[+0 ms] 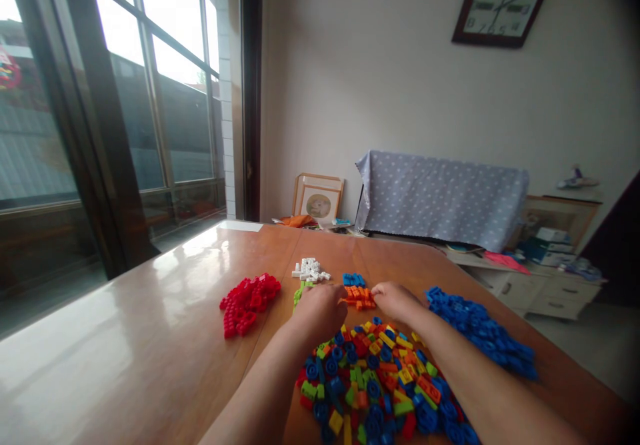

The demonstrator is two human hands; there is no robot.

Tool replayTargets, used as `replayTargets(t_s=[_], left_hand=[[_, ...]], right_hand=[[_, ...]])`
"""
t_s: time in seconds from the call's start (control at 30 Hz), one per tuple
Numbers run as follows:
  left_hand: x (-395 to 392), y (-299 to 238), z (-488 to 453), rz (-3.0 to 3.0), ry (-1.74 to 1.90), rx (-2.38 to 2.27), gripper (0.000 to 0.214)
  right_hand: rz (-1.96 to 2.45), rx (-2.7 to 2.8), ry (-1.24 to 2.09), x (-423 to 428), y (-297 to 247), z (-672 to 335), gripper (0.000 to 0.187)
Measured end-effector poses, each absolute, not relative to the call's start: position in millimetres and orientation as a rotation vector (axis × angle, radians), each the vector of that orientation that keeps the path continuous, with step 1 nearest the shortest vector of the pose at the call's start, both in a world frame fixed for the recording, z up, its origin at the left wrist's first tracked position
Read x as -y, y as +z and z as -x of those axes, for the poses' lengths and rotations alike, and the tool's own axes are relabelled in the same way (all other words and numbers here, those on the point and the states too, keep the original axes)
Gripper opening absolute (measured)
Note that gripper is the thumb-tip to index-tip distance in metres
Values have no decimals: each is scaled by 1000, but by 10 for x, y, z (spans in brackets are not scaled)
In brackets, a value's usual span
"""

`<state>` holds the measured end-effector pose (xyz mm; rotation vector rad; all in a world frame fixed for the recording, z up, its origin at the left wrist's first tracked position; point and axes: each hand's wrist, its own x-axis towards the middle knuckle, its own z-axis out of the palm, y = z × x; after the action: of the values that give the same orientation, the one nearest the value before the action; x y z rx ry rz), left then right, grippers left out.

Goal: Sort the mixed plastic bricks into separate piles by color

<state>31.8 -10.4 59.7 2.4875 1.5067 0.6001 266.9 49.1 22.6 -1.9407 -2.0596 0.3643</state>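
Orange toy building bricks (359, 298) lie in a small flat group between my two hands. My left hand (323, 306) is at their left edge with its fingers curled; its fingertips are mostly hidden, and light green bricks (299, 293) show just behind it. At the right edge of the orange bricks, my right hand (395, 298) has its fingers pinched together, and whether a brick is in them is too small to see. A small group of light blue bricks (353, 280) sits just beyond. Below both hands spreads a large mixed-colour pile of bricks (373, 378).
On the wooden table (165, 338) are a red brick pile (250, 302) at left, white bricks (309, 270) farther back, and a long dark blue pile (477, 328) right of my right forearm. Beyond stand a cloth-covered object (440, 198) and a low white cabinet (555, 292).
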Motion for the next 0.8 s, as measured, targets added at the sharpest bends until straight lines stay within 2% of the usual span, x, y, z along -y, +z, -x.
replayTargets(t_s=[0.17,0.43,0.63,0.8], left_hand=[[97,592,-310,-2485,601,-1516,23],[101,602,-291,-2433,437,-1565,31],[97,557,-279,-2405,243,-1544,38],[87,516,-284,-2405,170,-1490,43]], right_hand=[[1946,2107,385,-536,228,-2598,14],[1892,2173,403,-357,297,-2684,22],[1846,2303,407,-36,304,-2627,14],[1723,2282,585,101,344,-2632,17]])
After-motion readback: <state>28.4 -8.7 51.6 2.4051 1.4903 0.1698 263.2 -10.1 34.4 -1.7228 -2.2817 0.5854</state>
